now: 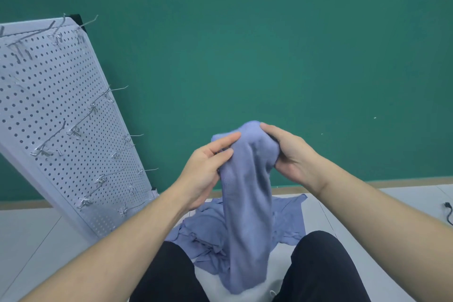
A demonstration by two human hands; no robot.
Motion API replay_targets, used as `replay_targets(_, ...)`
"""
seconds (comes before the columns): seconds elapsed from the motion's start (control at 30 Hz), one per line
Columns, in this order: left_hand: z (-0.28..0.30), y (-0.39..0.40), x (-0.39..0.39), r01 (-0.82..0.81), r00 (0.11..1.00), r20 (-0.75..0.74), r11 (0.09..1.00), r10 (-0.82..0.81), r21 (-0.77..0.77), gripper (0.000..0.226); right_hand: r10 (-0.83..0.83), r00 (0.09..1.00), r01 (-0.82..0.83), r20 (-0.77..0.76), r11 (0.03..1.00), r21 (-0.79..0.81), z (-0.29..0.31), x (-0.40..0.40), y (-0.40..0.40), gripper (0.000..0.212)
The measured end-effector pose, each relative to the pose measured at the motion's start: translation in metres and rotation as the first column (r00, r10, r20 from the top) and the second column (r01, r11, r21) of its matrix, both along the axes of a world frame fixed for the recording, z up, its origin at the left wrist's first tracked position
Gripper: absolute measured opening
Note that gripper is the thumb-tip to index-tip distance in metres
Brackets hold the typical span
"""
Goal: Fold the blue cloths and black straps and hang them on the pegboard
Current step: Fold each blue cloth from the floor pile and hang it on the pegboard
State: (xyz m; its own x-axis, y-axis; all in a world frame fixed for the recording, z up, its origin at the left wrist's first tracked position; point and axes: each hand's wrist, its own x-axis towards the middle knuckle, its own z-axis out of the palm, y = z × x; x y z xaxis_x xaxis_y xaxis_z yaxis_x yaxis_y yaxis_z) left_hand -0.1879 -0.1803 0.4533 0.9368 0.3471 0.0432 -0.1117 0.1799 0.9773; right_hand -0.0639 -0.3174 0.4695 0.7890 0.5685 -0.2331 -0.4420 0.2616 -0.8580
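Observation:
A blue cloth (247, 203) hangs down in a long bunched fold between both hands, in front of my knees. My right hand (291, 154) grips its top end, fingers curled over the bunched fabric. My left hand (208, 167) holds the cloth's left side just below the top, fingers lying along it and thumb behind. More blue cloth (203, 235) lies crumpled on the floor beneath. The white pegboard (49, 117) leans at the left, with several bare metal hooks. No black straps are visible.
A green wall (269, 56) fills the background, meeting the pale tiled floor (36, 228) at a wooden skirting. My legs in black trousers (323, 270) are at the bottom. A black cable end (447, 213) lies at the far right.

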Motion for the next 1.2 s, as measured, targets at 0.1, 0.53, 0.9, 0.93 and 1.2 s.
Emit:
replay_targets(0.1, 0.003, 0.000, 0.002, 0.072, 0.997, 0.040, 0.997, -0.073, 0.020, 0.050, 0.181, 0.983, -0.180, 0.028, 0.982, -0.052, -0.009, 0.000, -0.008, 0.051)
replay_targets(0.53, -0.009, 0.031, 0.007, -0.320, 0.946, -0.008, 0.939, 0.324, 0.127, 0.051, 0.177, 0.862, 0.026, 0.476, 0.921, -0.389, -0.020, -0.022, -0.007, 0.016)
replay_targets(0.9, -0.044, -0.004, -0.021, -0.098, 0.994, -0.032, 0.984, 0.104, 0.152, 0.029, 0.042, 0.998, -0.028, 0.047, 0.964, -0.265, -0.003, -0.024, 0.007, 0.031)
replay_targets(0.93, -0.041, -0.005, -0.017, -0.110, 0.993, -0.026, 0.973, 0.118, 0.205, 0.029, 0.046, 0.998, -0.036, 0.035, 0.966, -0.256, -0.003, -0.024, 0.006, 0.036)
replay_targets(1.2, -0.008, 0.006, 0.006, -0.211, 0.978, 0.023, 0.971, 0.209, 0.112, 0.062, 0.439, 0.891, -0.379, 0.113, 0.859, -0.343, -0.024, -0.029, -0.017, 0.041)
